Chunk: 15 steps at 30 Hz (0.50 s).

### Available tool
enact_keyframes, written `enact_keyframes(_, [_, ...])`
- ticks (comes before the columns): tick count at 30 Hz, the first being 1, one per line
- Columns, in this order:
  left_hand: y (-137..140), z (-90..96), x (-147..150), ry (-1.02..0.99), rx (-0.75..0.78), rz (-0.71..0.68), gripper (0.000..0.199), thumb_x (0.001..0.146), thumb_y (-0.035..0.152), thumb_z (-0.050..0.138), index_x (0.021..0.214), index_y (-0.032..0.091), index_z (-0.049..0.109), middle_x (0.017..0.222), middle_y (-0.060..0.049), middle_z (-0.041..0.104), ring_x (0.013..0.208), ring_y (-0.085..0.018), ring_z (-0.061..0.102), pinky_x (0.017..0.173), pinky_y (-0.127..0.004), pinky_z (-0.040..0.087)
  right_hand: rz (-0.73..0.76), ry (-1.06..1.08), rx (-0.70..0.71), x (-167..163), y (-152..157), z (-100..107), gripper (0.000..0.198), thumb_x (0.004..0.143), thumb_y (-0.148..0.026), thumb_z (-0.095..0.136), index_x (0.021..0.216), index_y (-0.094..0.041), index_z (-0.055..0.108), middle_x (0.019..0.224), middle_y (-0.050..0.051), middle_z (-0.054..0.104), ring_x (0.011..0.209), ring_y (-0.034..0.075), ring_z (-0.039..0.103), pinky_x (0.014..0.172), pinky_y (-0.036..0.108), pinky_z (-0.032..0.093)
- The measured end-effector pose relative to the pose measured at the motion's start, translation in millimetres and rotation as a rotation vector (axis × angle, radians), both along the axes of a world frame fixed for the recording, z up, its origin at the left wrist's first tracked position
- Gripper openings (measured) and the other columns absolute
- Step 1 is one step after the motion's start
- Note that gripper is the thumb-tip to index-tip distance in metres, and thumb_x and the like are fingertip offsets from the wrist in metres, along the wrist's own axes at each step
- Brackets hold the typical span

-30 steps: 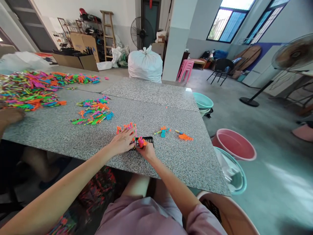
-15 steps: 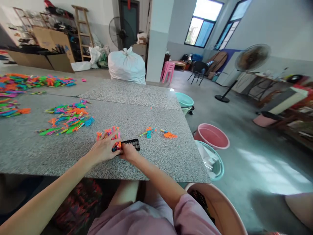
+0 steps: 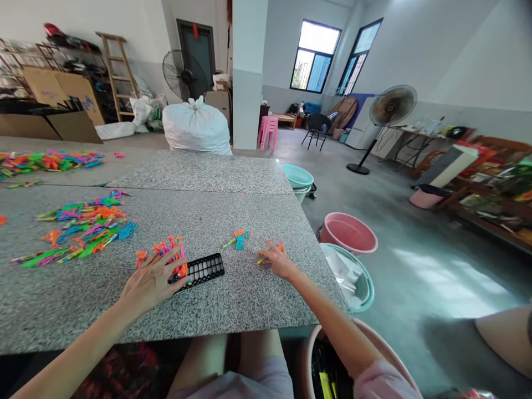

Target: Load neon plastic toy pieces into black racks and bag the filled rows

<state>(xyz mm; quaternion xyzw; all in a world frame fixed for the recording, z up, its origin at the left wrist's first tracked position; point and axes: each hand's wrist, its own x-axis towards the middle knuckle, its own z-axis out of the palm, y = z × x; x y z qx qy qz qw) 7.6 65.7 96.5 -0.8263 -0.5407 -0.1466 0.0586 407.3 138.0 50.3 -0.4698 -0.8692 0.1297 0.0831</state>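
Observation:
A black plastic rack with rows of slots [image 3: 206,270] lies slantwise on the speckled table. My left hand [image 3: 149,280] grips its left end, thumb along the near side and fingers over several small orange and pink plastic pieces [image 3: 170,245] standing there. Parts of those pieces are hidden under the fingers. Farther right, my right hand [image 3: 280,261] reaches down with fingers apart over an orange plastic piece [image 3: 280,246] and its yellow stick-like part [image 3: 261,260], mostly covering them. Between rack and right hand lies a blue and orange piece [image 3: 240,240] with a yellow-green stick.
A loose heap of colourful plastic pieces [image 3: 91,227] lies at the left, a larger heap [image 3: 50,160] behind it. Basins, one pink [image 3: 351,233] and one turquoise [image 3: 361,282], stand beyond the table's right edge. A large bin [image 3: 310,354] stands by my right leg.
My right hand has left the rack and moved right to the orange piece. The left hand stays at the rack's left end. The view has shifted rightward.

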Motion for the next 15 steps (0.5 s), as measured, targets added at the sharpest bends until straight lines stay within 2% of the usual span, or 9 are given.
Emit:
enact_keyframes(1, [0.3,-0.8,1.4,0.006,0.001,0.011,0.036,0.091,0.051,0.043,0.099,0.029,0.07,0.105,-0.003,0.076,0.108,-0.028,0.067,0.108,-0.048,0.047,-0.052,0.031,0.016,2.3,-7.3,1.0,0.069,0.068,0.008,0.05,0.128,-0.026,0.061,0.136,0.007,0.063,0.146,0.026,0.035,0.12,0.057,0.017])
enact_keyframes(3, [1.0,-2.5,4.1,0.024,0.013,0.044,0.036,0.089,0.052,0.045,0.1,0.03,0.071,0.112,-0.004,0.074,0.112,-0.03,0.066,0.11,-0.049,0.046,-0.212,0.077,0.048,0.4,-19.1,5.6,0.057,0.074,0.0,0.055,0.125,-0.024,0.063,0.137,0.01,0.061,0.139,0.027,0.045,0.114,0.048,0.033])
enact_keyframes(6, [1.1,-3.9,4.3,0.038,0.023,0.074,0.032,0.088,0.051,0.049,0.102,0.031,0.07,0.124,-0.003,0.07,0.116,-0.031,0.064,0.114,-0.051,0.043,-0.497,0.04,0.044,-21.8,-25.9,11.1,0.03,0.091,-0.024,0.054,0.119,-0.016,0.063,0.115,0.018,0.069,0.111,0.029,0.065,0.094,0.039,0.049])
enact_keyframes(9, [-0.3,-1.6,1.0,0.035,-0.016,0.04,0.032,0.089,0.049,0.048,0.104,0.03,0.069,0.125,-0.001,0.07,0.118,-0.031,0.064,0.112,-0.053,0.044,-0.658,-0.04,-0.017,-46.0,-18.6,8.9,0.043,0.094,-0.043,0.057,0.122,-0.01,0.057,0.093,0.022,0.072,0.094,0.035,0.071,0.083,0.042,0.053])
enact_keyframes(12, [-2.7,3.6,2.1,0.024,-0.031,0.028,0.034,0.09,0.05,0.05,0.106,0.029,0.07,0.131,-0.003,0.068,0.12,-0.032,0.063,0.111,-0.05,0.045,-0.764,0.048,-0.066,-43.5,-8.7,1.2,0.048,0.085,-0.034,0.068,0.125,-0.012,0.053,0.091,0.021,0.073,0.086,0.033,0.074,0.074,0.038,0.056])
enact_keyframes(15, [-3.7,6.1,8.1,0.016,-0.03,0.041,0.034,0.087,0.049,0.055,0.107,0.026,0.071,0.14,-0.008,0.062,0.121,-0.033,0.063,0.113,-0.05,0.043,-0.837,0.411,-0.19,-19.4,-10.5,-8.1,0.047,0.081,-0.022,0.065,0.125,-0.016,0.049,0.084,0.012,0.074,0.063,0.023,0.073,0.06,0.031,0.056])
